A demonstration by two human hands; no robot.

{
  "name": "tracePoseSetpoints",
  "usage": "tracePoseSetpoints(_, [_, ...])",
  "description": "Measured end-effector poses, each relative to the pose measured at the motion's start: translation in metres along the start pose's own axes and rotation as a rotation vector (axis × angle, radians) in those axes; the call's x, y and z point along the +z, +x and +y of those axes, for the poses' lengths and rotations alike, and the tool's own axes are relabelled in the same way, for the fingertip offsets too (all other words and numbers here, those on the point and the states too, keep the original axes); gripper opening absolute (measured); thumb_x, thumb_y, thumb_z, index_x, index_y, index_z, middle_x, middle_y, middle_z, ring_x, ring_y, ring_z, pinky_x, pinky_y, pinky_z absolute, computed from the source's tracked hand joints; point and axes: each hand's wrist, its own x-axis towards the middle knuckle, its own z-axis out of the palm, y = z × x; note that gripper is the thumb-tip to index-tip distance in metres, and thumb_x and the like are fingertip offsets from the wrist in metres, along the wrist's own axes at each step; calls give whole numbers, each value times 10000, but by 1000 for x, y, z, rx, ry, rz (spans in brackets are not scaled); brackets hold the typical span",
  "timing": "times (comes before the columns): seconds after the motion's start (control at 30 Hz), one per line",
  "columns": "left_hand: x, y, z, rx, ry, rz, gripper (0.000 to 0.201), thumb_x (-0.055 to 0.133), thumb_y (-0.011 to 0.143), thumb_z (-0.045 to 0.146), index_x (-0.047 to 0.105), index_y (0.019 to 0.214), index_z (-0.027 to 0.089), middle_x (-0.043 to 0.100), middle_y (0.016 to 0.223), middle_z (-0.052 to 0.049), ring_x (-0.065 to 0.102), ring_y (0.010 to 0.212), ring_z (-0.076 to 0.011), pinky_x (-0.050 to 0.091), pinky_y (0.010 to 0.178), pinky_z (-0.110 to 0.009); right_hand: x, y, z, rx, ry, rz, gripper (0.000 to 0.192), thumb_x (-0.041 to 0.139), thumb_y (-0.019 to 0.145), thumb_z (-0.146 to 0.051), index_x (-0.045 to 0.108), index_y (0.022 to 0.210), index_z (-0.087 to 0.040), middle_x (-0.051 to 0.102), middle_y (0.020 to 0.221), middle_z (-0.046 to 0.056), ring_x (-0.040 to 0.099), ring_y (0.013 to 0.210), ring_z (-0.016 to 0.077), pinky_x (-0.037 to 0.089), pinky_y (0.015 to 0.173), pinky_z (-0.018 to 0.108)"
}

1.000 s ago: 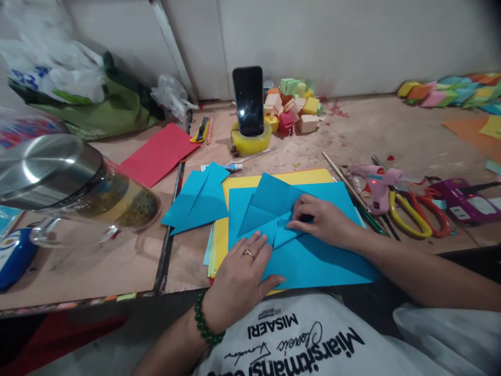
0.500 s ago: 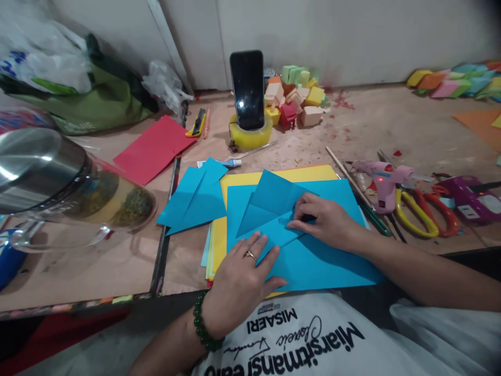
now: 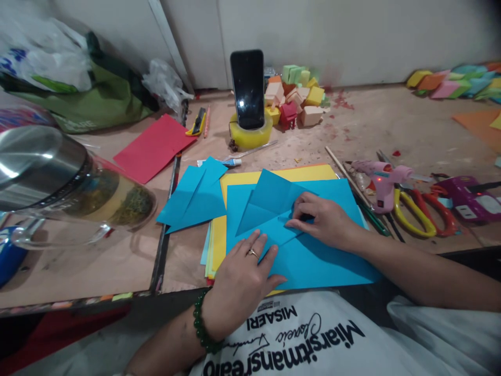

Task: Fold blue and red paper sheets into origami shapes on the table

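A folded blue paper (image 3: 270, 192) with crease lines lies on a larger blue sheet (image 3: 332, 266), which tops a stack with yellow paper (image 3: 219, 230). My left hand (image 3: 250, 266) rests flat on the blue paper, fingers spread; it wears a ring and a green bead bracelet. With curled fingers, my right hand (image 3: 319, 219) pinches the right part of the folded blue paper; its fingertips partly cover the fold. More folded blue pieces (image 3: 199, 198) lie just left of the stack.
A glass tea bottle (image 3: 113, 196) lies at the left near a red sheet (image 3: 154, 149). Behind the stack, a phone (image 3: 248, 89) stands in a yellow tape roll (image 3: 252, 137) beside small paper boxes (image 3: 289, 109). On the right are a pink glue gun (image 3: 385, 183) and scissors (image 3: 410, 219).
Hardly anything differs. Both hands keep their places on the blue paper, and the whole view has shifted very slightly.
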Motion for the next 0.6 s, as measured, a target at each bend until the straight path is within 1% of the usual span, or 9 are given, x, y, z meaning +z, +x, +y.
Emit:
tracePoseSetpoints(0.1, [-2, 3, 2, 9, 2, -16, 467, 605, 885, 473, 640, 1166, 101, 645, 1262, -189, 562, 1226, -360, 517, 934, -512, -1, 0, 0, -6, -28, -7, 266, 613, 875, -414, 646, 721, -199, 627, 861, 56, 604, 733, 168, 456, 642, 284])
tracePoseSetpoints(0.17, [-3, 6, 3, 26, -18, -31, 463, 573, 909, 470, 638, 1167, 91, 637, 1286, -170, 556, 1222, -349, 480, 970, -520, -2, -1, -2, -1, -51, -16, 224, 620, 867, -388, 633, 748, -198, 623, 881, 59, 603, 740, 170, 456, 639, 283])
tracePoseSetpoints(0.23, [-5, 8, 3, 37, -59, -41, 480, 557, 920, 466, 630, 1182, 71, 665, 1239, -167, 586, 1159, -330, 469, 964, -503, -3, -1, -4, 8, -83, -20, 180, 625, 853, -374, 620, 812, -199, 622, 928, 63, 602, 742, 168, 449, 623, 278])
tracePoseSetpoints(0.27, [-6, 10, 3, 39, -79, -44, 498, 558, 917, 469, 624, 1190, 57, 686, 1193, -171, 600, 1116, -323, 472, 947, -494, -3, -2, -7, 13, -104, -18, 189, 636, 839, -386, 613, 862, -200, 622, 953, 66, 603, 744, 170, 442, 609, 276])
tracePoseSetpoints(0.3, [-6, 11, 2, 39, -95, -47, 514, 561, 912, 471, 619, 1196, 47, 699, 1154, -174, 608, 1078, -320, 474, 928, -492, -3, -2, -9, 19, -127, -13, 238, 652, 817, -411, 602, 918, -202, 621, 975, 69, 606, 752, 177, 435, 598, 277])
tracePoseSetpoints(0.37, [-7, 12, 1, 40, -113, -61, 523, 572, 900, 468, 612, 1205, 44, 708, 1113, -177, 606, 1041, -320, 470, 908, -498, -2, -3, -15, 34, -185, 5, 400, 692, 754, -481, 571, 1014, -203, 617, 1012, 79, 615, 792, 207, 421, 581, 285])
tracePoseSetpoints(0.43, [-8, 13, 0, 39, -124, -72, 508, 580, 894, 457, 610, 1213, 63, 707, 1109, -169, 600, 1031, -316, 458, 916, -507, 1, -4, -21, 52, -249, 14, 511, 711, 702, -527, 546, 1060, -202, 610, 1043, 92, 620, 849, 245, 411, 572, 294])
tracePoseSetpoints(0.53, [-8, 13, -1, 47, -129, -54, 491, 584, 894, 441, 617, 1202, 61, 706, 1116, -169, 602, 1015, -305, 439, 941, -504, 2, -4, -25, 79, -316, -14, 537, 700, 693, -538, 535, 1073, -197, 597, 1069, 107, 620, 891, 273, 402, 557, 299])
tracePoseSetpoints(0.6, [-7, 12, -2, 57, -129, -40, 481, 587, 896, 431, 625, 1186, 49, 703, 1131, -172, 605, 1009, -298, 432, 956, -497, 0, -5, -23, 96, -327, -37, 548, 691, 700, -545, 529, 1085, -190, 592, 1076, 113, 619, 900, 280, 410, 559, 306])
